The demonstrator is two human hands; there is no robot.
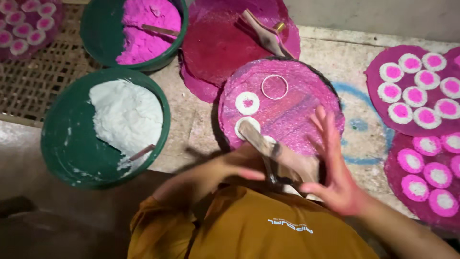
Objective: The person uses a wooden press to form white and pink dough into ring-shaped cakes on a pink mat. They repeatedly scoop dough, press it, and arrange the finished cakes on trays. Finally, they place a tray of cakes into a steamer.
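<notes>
My left hand (230, 168) grips the handle of a wooden spatula (258, 140) whose blade tip lies over a white disc (245, 125) on a round pink tray (297, 112). Beside the handle, my right hand (335, 165) is open, its fingers spread and its palm stained pink. Whether it touches the handle is unclear. A second white disc with a pink centre (247, 103) and a thin metal ring (274, 87) lie farther back on the same tray.
A green bowl (60, 144) of white paste stands at the left, with a green bowl (96, 33) of pink powder behind it. Another spatula (263, 31) rests on a dark red mat (215, 48). Trays of finished pink-and-white discs (421, 91) fill the right side.
</notes>
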